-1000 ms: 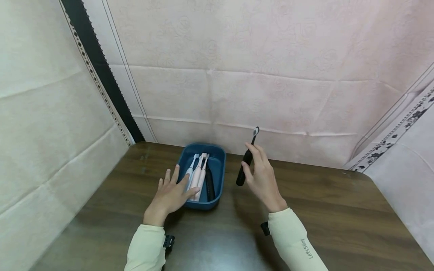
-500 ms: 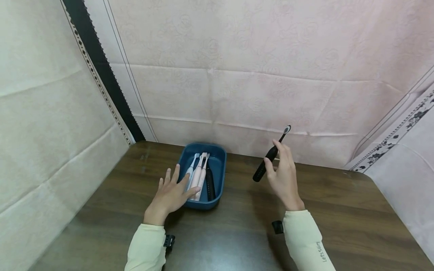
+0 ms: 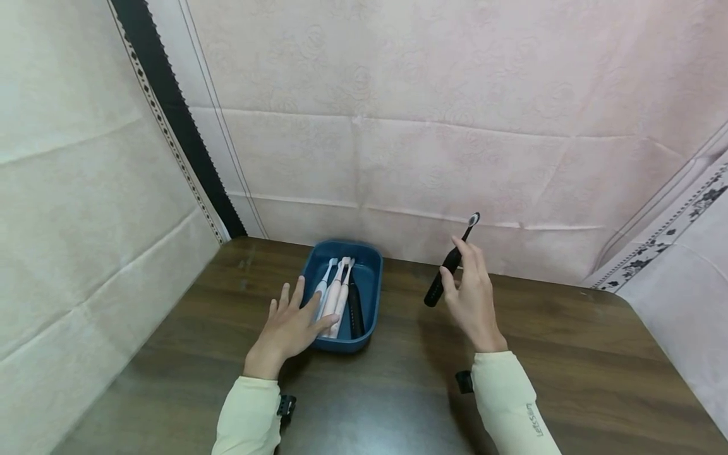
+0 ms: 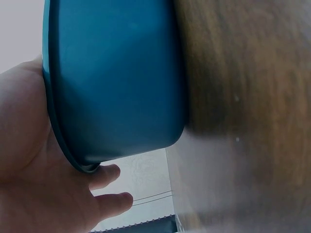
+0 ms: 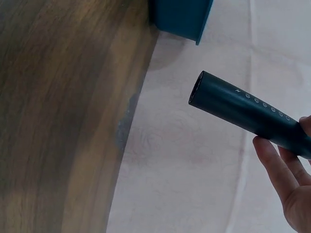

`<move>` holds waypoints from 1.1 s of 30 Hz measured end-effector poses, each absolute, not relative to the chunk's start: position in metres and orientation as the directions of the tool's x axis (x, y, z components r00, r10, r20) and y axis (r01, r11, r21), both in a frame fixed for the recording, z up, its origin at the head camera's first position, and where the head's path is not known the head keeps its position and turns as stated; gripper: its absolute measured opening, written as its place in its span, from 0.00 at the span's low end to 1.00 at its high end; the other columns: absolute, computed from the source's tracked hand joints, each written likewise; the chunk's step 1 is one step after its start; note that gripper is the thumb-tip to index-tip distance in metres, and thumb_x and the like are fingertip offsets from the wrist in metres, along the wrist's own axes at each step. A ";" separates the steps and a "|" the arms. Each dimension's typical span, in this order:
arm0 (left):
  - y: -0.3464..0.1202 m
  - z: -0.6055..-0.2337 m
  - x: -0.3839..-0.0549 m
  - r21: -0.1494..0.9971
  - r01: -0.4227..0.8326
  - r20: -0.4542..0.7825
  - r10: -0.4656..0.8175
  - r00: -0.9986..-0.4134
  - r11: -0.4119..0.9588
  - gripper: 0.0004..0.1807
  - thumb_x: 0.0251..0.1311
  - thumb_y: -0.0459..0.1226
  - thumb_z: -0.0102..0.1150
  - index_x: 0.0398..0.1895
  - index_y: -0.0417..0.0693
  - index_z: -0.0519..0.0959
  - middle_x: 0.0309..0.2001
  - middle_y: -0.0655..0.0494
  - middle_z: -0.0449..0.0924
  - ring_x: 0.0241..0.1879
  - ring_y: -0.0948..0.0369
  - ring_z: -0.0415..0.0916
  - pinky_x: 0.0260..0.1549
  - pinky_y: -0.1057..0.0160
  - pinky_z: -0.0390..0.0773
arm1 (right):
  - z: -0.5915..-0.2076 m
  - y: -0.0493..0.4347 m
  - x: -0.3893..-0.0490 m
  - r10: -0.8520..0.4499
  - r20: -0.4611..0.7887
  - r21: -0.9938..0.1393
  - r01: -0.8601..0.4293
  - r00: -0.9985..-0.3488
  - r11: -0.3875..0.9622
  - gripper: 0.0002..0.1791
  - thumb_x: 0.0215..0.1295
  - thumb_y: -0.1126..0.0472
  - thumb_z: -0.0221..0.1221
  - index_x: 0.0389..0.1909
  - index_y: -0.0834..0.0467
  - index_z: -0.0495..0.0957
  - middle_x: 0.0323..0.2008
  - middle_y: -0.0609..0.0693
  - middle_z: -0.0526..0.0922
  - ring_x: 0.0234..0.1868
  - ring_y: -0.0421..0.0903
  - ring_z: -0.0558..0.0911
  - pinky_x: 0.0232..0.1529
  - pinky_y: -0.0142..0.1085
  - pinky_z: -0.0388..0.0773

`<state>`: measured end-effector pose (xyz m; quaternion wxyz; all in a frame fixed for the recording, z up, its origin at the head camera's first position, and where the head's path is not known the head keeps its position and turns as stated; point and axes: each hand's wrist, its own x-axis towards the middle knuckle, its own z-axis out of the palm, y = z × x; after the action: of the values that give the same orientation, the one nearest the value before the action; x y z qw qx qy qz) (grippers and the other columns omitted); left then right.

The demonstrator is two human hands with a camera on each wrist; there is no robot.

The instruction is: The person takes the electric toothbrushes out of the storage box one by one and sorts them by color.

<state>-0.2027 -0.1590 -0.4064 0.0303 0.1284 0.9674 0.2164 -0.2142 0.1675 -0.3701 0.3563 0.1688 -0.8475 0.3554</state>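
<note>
My right hand [image 3: 471, 300] pinches a black electric toothbrush [image 3: 442, 282] by its handle, held tilted above the table with the bristle head up and to the right. In the right wrist view the handle's lower end and a row of small icons on the black toothbrush [image 5: 250, 112] show. My left hand [image 3: 284, 335] lies with fingers spread over the left front rim of a blue bin [image 3: 372, 297]. Inside the bin lie a white and blue toothbrush [image 3: 325, 284], two pale pink toothbrushes [image 3: 343, 297] and another black toothbrush [image 3: 356, 309]. The left fingers partly cover the pale handles.
The bin stands near the back edge of a brown wooden table [image 3: 546, 341]. Behind it hangs a pale patterned cloth [image 3: 432, 158], with more cloth [image 3: 102, 253] at the left side.
The black toothbrush in my right hand moved right, away from the bin, and tilted further over; over the last half second it barely shifted. My left hand stayed at the bin.
</note>
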 end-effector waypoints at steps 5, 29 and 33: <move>-0.159 -0.406 -0.202 0.429 0.238 -0.002 0.264 -0.964 0.871 0.40 0.73 0.60 0.48 0.78 0.46 0.62 0.80 0.36 0.36 0.76 0.32 0.29 0.69 0.28 0.39 | -0.377 0.166 -0.219 -0.041 0.706 -0.485 -0.525 -0.707 0.699 0.36 0.66 0.76 0.62 0.74 0.62 0.63 0.66 0.65 0.67 0.51 0.60 0.79 0.37 0.48 0.86; -0.158 -0.406 -0.202 0.427 0.238 -0.004 0.265 -0.964 0.872 0.40 0.72 0.61 0.49 0.78 0.46 0.62 0.80 0.36 0.37 0.77 0.32 0.32 0.69 0.28 0.40 | -0.406 0.157 -0.241 -0.091 0.670 -0.402 -0.463 -0.737 0.790 0.35 0.66 0.73 0.63 0.73 0.62 0.64 0.67 0.64 0.67 0.22 0.44 0.72 0.22 0.38 0.73; -0.158 -0.406 -0.203 0.429 0.236 0.000 0.262 -0.965 0.872 0.40 0.72 0.61 0.49 0.78 0.46 0.62 0.80 0.36 0.37 0.77 0.32 0.32 0.69 0.28 0.40 | -0.409 0.156 -0.244 -0.103 0.666 -0.392 -0.465 -0.739 0.794 0.35 0.66 0.73 0.63 0.73 0.62 0.64 0.66 0.64 0.68 0.19 0.43 0.70 0.21 0.38 0.73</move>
<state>-0.2027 -0.1583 -0.4061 0.0291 0.1288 0.9670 0.2179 -0.2442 0.1559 -0.4087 0.3243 0.1597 -0.8897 0.2788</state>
